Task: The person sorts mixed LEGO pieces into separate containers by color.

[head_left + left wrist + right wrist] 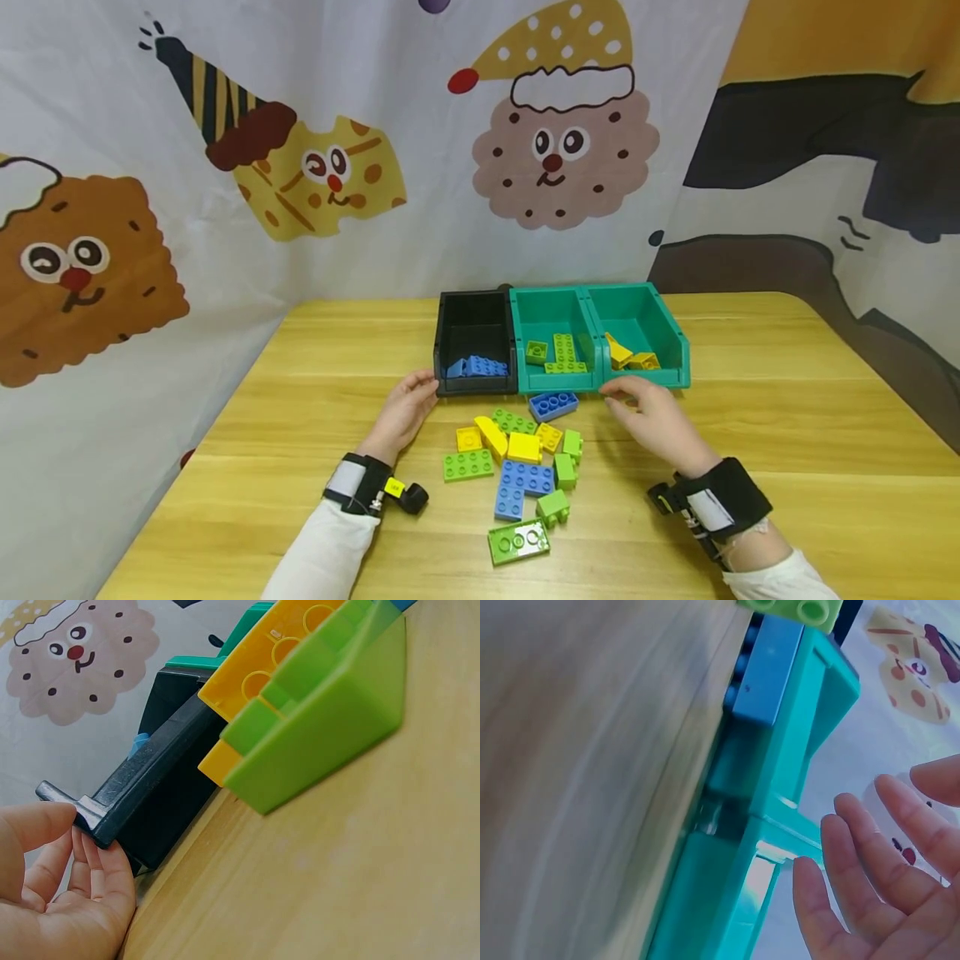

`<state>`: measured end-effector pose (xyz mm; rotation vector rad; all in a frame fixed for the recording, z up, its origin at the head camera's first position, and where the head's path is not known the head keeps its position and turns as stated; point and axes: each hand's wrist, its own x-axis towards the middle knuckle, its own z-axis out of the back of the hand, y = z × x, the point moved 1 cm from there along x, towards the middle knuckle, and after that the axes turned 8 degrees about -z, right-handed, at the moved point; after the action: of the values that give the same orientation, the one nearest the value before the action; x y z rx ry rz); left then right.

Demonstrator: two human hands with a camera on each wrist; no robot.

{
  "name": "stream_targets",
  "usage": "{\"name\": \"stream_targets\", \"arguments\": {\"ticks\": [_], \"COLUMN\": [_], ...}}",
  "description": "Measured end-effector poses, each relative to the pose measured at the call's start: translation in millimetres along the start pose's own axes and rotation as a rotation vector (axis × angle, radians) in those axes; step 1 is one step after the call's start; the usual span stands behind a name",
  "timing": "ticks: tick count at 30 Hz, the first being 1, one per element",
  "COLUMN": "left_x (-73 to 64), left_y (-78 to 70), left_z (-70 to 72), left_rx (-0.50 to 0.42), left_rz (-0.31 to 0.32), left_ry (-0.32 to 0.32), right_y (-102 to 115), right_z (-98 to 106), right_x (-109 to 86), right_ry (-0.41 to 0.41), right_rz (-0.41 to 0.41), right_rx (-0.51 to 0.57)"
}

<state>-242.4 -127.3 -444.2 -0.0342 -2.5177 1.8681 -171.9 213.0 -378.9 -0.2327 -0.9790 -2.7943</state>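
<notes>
At its front left corner, the black bin (476, 385) is pinched by my left hand (405, 410); the left wrist view shows the thumb above the lip and fingers below. Blue bricks (486, 367) lie in that bin. Beside it stand two joined green bins: the middle bin (558, 382) holds light green bricks (566, 354), the right bin (660, 377) yellow bricks (643, 361). My right hand (651, 414) is at the front of the green bins, fingers loosely extended and holding nothing; in the right wrist view the fingers (847, 862) are spread.
Loose bricks lie in front of the bins: a blue brick (553, 406) close to the middle bin, yellow bricks (524, 447), blue bricks (527, 477) and several green bricks (519, 542). A cartoon-printed cloth (420, 250) hangs behind the wooden table (300, 417).
</notes>
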Motion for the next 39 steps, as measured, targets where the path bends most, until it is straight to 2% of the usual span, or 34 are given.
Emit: {"name": "stream_targets", "arguments": {"ticks": [4,12,19,29,39], "left_x": [0.5,-1.1,-0.8,-1.8,-1.5], "left_y": [-2.1,-1.4,-2.8,-5.3,-2.7], "left_z": [-1.4,-0.2,-0.8,-1.1,-0.5], "left_rx": [0.007,0.013,0.005,0.015,0.016], "left_rz": [0.0,-0.013,-0.013,-0.003,-0.01], "left_ry": [-0.003,0.01,0.011,0.003,0.006], "right_y": [7.0,23.8,31.1,33.0,32.0], "right_z": [-3.8,-23.0,-33.0,-34.9,-32.6], "right_x": [-3.1,-14.8,-19.8,-19.3,-20.9], "right_ry": [0.048,0.262,0.364,0.425,0.38], "right_rz": [0.012,0.089,0.151,0.138,0.08], "right_rx": [-0.018,-0.129,-0.18,-0.175,-0.19]}}
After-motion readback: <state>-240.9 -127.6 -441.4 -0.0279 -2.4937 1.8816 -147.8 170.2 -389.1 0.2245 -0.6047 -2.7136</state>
